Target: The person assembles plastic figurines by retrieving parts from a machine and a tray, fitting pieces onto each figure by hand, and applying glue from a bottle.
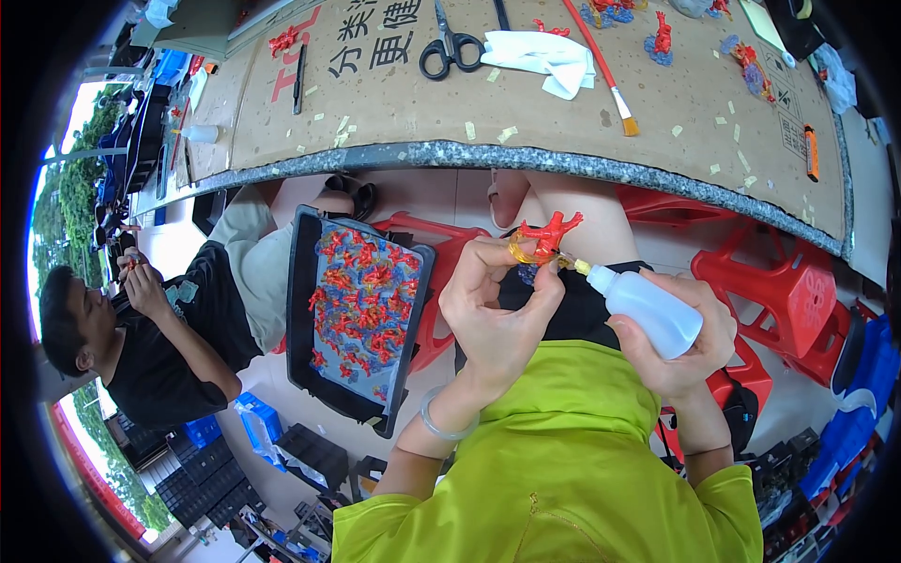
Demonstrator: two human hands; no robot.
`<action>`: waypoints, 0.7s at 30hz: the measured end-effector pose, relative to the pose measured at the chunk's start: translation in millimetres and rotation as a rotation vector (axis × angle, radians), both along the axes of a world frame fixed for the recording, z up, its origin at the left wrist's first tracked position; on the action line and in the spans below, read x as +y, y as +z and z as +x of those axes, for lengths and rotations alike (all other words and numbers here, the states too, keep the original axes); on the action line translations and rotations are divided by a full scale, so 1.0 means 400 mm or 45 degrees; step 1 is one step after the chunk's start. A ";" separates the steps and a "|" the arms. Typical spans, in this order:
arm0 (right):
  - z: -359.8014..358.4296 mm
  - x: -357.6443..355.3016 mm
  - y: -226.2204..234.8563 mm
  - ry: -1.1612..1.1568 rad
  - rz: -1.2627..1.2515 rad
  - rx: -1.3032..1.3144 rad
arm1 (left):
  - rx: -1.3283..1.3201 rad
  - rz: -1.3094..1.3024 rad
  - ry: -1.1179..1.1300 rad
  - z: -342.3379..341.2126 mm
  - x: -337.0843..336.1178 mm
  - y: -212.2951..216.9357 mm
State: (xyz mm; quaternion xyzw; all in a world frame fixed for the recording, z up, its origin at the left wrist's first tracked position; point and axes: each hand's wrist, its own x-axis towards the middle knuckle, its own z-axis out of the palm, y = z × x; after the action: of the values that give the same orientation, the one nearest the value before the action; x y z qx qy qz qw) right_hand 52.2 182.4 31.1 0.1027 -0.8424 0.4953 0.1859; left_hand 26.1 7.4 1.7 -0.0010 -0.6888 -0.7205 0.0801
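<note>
Over my lap, my left hand (500, 305) pinches a small red figurine (554, 235) with yellow and blue translucent parts. My right hand (680, 333) is wrapped round a white squeeze bottle (652, 311). The bottle is tilted, and its yellow-based nozzle (582, 267) points at the lower part of the figurine; whether the tip touches it I cannot tell. To the left of my left hand, a black tray (302, 300) holds many similar red and blue figurines (366, 291).
Ahead is a cardboard-covered table (413, 117) with a stone edge. On it lie scissors (450, 47), a white cloth (544, 58), a red-handled brush (605, 70), an orange cutter (811, 152) and several figurines. Red stools (770, 291) stand right. A co-worker (169, 328) sits left.
</note>
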 end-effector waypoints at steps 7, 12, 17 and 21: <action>0.017 0.004 -0.013 -0.131 -0.259 -0.106 | -0.357 0.493 -0.136 -0.015 -0.004 0.034; 0.014 0.009 -0.007 -0.141 -0.394 -0.322 | -0.444 0.613 -0.184 -0.023 -0.018 0.021; 0.013 0.007 -0.012 -0.147 -0.364 -0.305 | -0.455 0.629 -0.188 -0.020 -0.021 0.009; 0.009 0.007 -0.018 -0.131 -0.334 -0.308 | -0.474 0.728 -0.210 -0.024 -0.020 0.018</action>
State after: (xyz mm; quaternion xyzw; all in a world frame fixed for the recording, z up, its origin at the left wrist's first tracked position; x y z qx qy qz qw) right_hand 55.6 185.2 23.8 -0.0260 -0.7909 0.5996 0.1200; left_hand 16.5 -0.4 9.0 0.0973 -0.4595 -0.8762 -0.1085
